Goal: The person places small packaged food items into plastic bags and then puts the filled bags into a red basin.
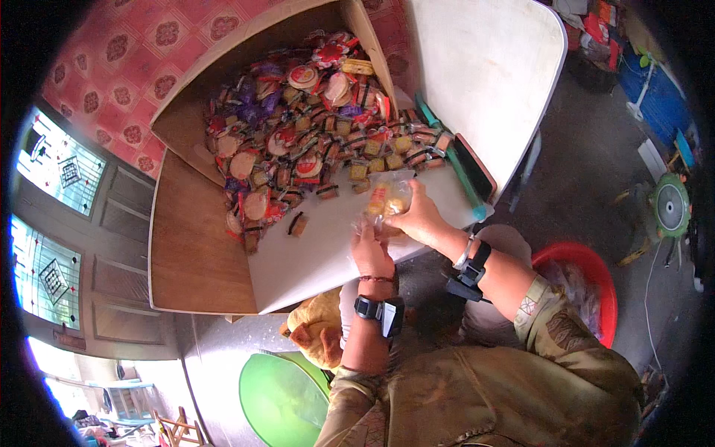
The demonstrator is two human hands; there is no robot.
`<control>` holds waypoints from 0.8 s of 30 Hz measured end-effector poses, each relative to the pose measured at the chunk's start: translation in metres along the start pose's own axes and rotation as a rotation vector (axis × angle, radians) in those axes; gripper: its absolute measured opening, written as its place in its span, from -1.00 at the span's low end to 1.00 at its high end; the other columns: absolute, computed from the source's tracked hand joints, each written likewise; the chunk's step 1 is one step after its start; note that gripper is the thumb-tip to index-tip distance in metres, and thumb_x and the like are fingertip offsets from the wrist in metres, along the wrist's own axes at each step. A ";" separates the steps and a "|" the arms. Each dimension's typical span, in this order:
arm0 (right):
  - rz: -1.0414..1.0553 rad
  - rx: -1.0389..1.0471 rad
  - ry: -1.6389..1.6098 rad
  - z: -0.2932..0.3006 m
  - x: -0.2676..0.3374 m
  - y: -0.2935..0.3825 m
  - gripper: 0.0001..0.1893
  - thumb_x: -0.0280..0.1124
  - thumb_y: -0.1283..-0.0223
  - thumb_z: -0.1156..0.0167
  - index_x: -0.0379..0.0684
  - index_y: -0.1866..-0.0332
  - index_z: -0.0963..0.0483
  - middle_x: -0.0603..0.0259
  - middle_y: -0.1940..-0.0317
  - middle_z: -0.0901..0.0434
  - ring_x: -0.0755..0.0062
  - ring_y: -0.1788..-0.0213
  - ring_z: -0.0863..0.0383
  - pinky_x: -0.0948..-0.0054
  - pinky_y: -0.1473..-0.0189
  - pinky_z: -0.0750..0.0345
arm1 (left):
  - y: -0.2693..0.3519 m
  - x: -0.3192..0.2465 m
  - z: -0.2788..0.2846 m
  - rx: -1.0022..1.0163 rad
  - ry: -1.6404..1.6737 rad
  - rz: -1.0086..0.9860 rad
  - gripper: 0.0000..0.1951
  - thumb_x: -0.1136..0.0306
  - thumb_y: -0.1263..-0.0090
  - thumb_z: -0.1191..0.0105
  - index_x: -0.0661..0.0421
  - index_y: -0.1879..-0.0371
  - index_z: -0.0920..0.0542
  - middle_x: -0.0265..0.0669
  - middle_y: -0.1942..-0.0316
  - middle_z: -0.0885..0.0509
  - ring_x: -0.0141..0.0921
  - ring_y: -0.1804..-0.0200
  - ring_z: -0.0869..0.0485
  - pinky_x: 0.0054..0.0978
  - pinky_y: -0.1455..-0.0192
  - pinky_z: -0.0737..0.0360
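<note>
Over the near edge of a white tabletop (318, 246), my left hand (371, 254) grips the lower end of a clear plastic bag (385, 195). My right hand (422, 215) holds the same bag by its right side. Yellow and red-marked wrapped pieces show inside the bag. Beyond it lies a large heap of small wrapped snacks (301, 139), among them round biscuits, brown-and-yellow pieces and purple packets. One wrapped piece (298, 224) lies apart from the heap, nearer my left hand.
Wooden boards (201, 240) wall the heap. A phone-like dark device (475, 167) and a teal bar (466, 179) lie at right. A red basin (606, 296) with clear plastic stands right of me, a green tub (282, 396) at left. A green fan (670, 205) stands farther right.
</note>
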State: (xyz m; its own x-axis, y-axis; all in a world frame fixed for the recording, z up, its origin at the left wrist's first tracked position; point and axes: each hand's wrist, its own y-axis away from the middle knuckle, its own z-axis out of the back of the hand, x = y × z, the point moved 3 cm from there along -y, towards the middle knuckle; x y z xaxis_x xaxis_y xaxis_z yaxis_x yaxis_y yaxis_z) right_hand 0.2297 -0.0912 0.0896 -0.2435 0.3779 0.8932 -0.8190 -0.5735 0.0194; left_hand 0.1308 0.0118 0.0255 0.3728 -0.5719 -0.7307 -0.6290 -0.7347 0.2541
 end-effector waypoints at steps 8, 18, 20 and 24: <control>0.206 -0.070 0.276 0.003 0.011 0.015 -0.17 -0.36 0.02 -0.41 -0.29 -0.35 -0.10 -0.34 -0.16 -0.36 -0.27 -0.14 -0.50 0.15 -0.16 -0.51 | -0.004 0.007 0.004 -0.127 -0.006 0.154 -0.88 0.33 -0.50 0.03 0.01 0.33 -0.51 -0.49 0.57 -0.46 -0.55 0.58 -0.42 -0.58 0.57 -0.37; 0.317 0.025 0.324 0.001 0.014 0.020 -0.45 -0.45 0.03 -0.33 -0.28 -0.11 -0.32 -0.23 -0.08 -0.34 -0.33 -0.03 -0.49 0.00 -0.05 -0.54 | -0.014 0.010 0.002 -0.123 -0.033 0.132 -0.88 0.30 -0.52 0.09 0.04 0.17 -0.49 -0.46 0.47 -0.53 -0.53 0.58 -0.44 -0.52 0.57 -0.36; 0.322 -0.021 0.390 -0.001 0.018 0.022 -0.52 -0.43 0.01 -0.32 -0.28 -0.03 -0.33 -0.23 -0.03 -0.37 -0.31 0.03 -0.52 0.00 0.00 -0.55 | -0.017 0.012 0.009 -0.115 -0.048 0.119 -0.85 0.27 -0.54 0.09 0.05 0.15 -0.50 -0.45 0.47 -0.54 -0.53 0.57 -0.46 -0.51 0.56 -0.37; 0.277 -0.004 0.410 -0.006 0.010 0.016 -0.61 -0.43 -0.04 -0.30 -0.28 0.03 -0.36 -0.21 0.03 -0.44 -0.29 0.10 -0.55 0.01 0.05 -0.56 | -0.009 0.013 -0.003 -0.051 -0.086 0.194 -0.80 0.20 -0.55 0.09 0.05 0.17 -0.52 -0.43 0.48 -0.57 -0.53 0.56 -0.47 -0.52 0.55 -0.36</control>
State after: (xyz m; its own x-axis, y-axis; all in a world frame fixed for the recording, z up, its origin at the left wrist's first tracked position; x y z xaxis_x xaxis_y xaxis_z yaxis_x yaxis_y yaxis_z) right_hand 0.2107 -0.0926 0.0967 -0.6363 0.4671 0.6140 -0.6964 -0.6902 -0.1966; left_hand 0.1431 0.0095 0.0158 0.1875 -0.6728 -0.7156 -0.6471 -0.6327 0.4254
